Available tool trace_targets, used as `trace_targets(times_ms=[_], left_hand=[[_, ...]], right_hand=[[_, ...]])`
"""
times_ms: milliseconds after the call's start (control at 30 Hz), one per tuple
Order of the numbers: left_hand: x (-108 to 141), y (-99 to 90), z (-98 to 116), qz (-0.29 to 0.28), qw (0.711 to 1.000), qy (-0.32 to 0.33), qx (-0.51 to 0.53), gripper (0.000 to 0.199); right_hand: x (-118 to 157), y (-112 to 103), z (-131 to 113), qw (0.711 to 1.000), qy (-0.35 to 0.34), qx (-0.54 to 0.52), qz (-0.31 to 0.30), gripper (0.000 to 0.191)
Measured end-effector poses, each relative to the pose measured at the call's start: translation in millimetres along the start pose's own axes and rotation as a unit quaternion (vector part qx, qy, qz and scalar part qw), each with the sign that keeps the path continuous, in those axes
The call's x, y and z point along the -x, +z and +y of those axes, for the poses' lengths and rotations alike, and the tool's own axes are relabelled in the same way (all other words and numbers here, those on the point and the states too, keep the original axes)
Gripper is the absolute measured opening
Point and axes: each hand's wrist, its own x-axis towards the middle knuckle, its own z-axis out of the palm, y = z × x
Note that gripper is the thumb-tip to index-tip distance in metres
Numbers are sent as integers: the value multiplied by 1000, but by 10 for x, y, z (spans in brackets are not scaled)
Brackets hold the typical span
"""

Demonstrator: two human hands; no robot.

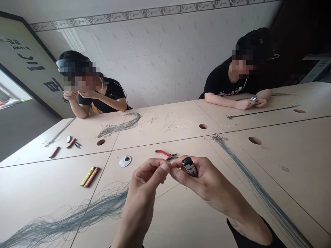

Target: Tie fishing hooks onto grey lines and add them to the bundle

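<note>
My left hand (144,182) pinches a thin cord (168,162) between thumb and forefinger, and a small loop of it shows at the fingertips. Thumb and forefinger of my right hand (209,182) meet the same cord from the other side. Tucked in the right palm is a lighter (190,167) with a black top. A thin strand trails below the hands. Just beyond the fingertips lie red-handled pliers (163,152). One blue-grey bundle of strands (69,218) runs behind my left wrist; another bundle (243,168) stretches along the right.
Two lighters (89,176) and a round silver disc (125,161) lie to the left. Farther off are a curved strand bundle (121,127), loose pale strands (176,124) and more tools (73,143). Two people (103,93) (232,79) sit opposite. The table (196,220) has round holes.
</note>
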Motion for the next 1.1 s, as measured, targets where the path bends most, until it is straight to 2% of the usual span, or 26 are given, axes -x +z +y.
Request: trace_targets(times_ms=[167, 400, 500, 600, 733, 933, 1100], left_hand=[[-7, -1, 25, 5, 1000, -13, 16, 25], [7, -22, 74, -8, 1000, -9, 3, 25], [15, -33, 86, 5, 1000, 0, -15, 24], [28, -39, 96, 23, 999, 4, -28, 22], [46, -26, 101, 19, 999, 7, -31, 21], [56, 28, 105, -18, 1000, 6, 16, 17], [72, 47, 109, -35, 999, -2, 32, 17]], right_hand=[[27, 11, -48, 1000, 7, -11, -13, 23], [46, 29, -36, 1000, 6, -19, -17, 27], [53, 28, -3, 999, 24, -28, 8, 27], [57, 41, 27, 996, 46, -49, 57, 41], [32, 142, 37, 992, 66, -87, 60, 62], [-21, 341, 46, 982, 94, -152, 59, 58], [-37, 369, 90, 978, 79, -181, 68, 52]])
